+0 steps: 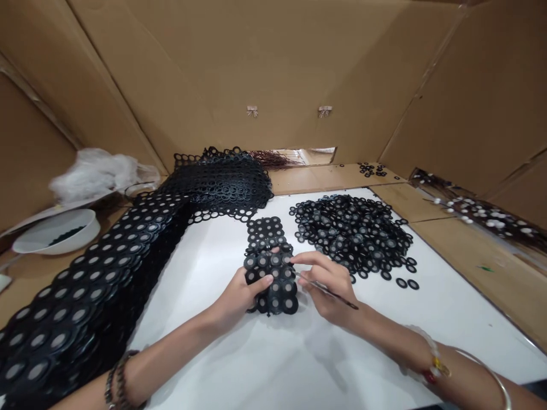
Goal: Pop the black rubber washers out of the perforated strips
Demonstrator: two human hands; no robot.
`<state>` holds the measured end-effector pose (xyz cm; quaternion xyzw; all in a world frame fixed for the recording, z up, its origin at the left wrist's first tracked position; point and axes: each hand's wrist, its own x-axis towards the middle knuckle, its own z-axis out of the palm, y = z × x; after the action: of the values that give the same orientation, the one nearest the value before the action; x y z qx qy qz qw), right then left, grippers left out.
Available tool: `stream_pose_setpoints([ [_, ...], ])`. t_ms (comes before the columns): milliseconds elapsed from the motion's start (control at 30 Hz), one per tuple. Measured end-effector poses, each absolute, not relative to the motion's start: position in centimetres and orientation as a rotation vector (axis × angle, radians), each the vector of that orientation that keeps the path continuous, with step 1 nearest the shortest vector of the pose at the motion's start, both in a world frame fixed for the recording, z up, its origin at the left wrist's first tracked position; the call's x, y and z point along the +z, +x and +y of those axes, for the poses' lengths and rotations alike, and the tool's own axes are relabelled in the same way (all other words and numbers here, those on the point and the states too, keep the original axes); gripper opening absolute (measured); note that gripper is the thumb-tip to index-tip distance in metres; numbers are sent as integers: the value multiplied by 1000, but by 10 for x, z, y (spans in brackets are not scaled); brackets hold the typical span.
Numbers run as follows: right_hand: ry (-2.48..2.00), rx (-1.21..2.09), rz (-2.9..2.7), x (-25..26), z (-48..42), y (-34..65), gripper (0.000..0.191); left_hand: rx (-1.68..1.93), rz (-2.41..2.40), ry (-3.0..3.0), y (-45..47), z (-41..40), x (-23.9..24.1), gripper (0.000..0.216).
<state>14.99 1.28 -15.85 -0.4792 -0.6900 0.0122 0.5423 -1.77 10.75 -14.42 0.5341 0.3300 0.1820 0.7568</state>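
A small black sheet of joined rings with grey mesh centres (270, 267) lies on the white table (256, 353), its near end lifted. My left hand (239, 296) grips that near end, thumb on top, fingers closed round it. My right hand (327, 282) pinches a thin metal pick (329, 291), its tip at the sheet's right edge. A heap of loose black rings (354, 230) lies just right of the sheet.
A long stack of ring sheets (85, 285) runs along the left and back. A white bowl (55, 230) and crumpled plastic (98, 171) sit far left. Cardboard walls (273, 68) enclose the table. More parts (482, 213) lie along the right ledge.
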Motion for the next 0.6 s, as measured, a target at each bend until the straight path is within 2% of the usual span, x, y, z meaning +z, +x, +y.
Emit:
stream_pose_setpoints([
  [200,-1234,-58,-1692,-167,15,152,20,370,692,1100,-18,107,-144,60],
  [433,-1388,-216,-1738,-169,18,147,18,376,674,1162,-17,103,-143,54],
  [600,-1371,-166,-1693,-163,18,145,21,356,646,1179,-19,100,-143,54],
])
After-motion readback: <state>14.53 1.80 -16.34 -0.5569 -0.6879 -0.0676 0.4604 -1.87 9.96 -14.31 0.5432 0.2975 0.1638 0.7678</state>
